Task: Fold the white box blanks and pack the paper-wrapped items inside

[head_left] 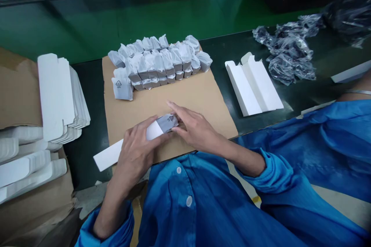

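A long white box (108, 156) lies slanted over the near edge of a cardboard sheet (174, 94). My left hand (138, 148) is wrapped round its middle. From the box's right end sticks a small grey item in a thin plastic bag (167, 123), with a triangular recycling mark on it. My right hand (197, 126) has its thumb and fingers closed about the outer end of that bagged item. Part of the item is inside the box and hidden. Behind my hands, several similar bagged items (156, 63) stand in close rows on the cardboard.
Flat white cartons (55, 98) are stacked at the left, with more in a brown cardboard box (20, 85). Two white boxes (253, 85) lie to the right, near bagged dark items (290, 52). A person's blue sleeve (342, 123) shows at the right edge.
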`<state>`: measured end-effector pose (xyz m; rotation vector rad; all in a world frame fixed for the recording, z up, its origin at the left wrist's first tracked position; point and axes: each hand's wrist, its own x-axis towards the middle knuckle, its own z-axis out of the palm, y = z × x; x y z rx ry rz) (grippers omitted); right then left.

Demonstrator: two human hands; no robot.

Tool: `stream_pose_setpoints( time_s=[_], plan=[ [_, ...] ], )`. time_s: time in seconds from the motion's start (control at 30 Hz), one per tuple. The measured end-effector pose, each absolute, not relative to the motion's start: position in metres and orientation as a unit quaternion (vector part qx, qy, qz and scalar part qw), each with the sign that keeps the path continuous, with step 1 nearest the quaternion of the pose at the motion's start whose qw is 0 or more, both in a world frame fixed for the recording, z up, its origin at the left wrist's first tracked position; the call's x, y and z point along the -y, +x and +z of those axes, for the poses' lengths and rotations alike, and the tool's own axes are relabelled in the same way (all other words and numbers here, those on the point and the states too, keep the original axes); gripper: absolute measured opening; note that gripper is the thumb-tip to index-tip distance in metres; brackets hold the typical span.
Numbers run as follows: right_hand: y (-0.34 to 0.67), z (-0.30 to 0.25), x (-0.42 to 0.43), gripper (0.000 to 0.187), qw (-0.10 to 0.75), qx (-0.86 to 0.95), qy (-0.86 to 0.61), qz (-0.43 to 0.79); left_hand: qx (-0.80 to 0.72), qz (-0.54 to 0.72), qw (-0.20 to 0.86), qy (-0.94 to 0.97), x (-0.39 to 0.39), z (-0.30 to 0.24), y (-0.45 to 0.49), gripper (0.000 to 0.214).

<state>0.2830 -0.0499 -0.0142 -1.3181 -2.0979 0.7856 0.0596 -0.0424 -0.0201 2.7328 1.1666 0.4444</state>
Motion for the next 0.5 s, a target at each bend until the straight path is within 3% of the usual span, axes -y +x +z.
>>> stream_pose_setpoints(
  time_s=[0.07,0.17,0.27,0.37,0.5],
  plan=[
    [0.275,-0.015,0.059,0.069,0.324,0.755,-0.487,0.297,-0.397,0.175,0.033,0.901,0.044,-0.023,0.058,0.040],
    [0.266,-0.013,0.074,0.068,0.336,0.772,-0.463,0.276,-0.382,0.188,-0.003,0.905,0.052,-0.027,0.061,0.033],
    [0.260,-0.005,0.077,0.062,0.366,0.728,-0.435,0.384,-0.370,0.235,-0.048,0.898,0.060,-0.028,0.069,0.032],
    [0.260,0.007,0.070,0.056,0.419,0.641,-0.392,0.510,-0.372,0.338,-0.090,0.860,0.062,-0.030,0.081,0.041],
    [0.270,0.018,0.049,0.049,0.418,0.604,-0.423,0.530,-0.356,0.416,-0.081,0.833,0.064,-0.030,0.109,0.062]
  ],
)
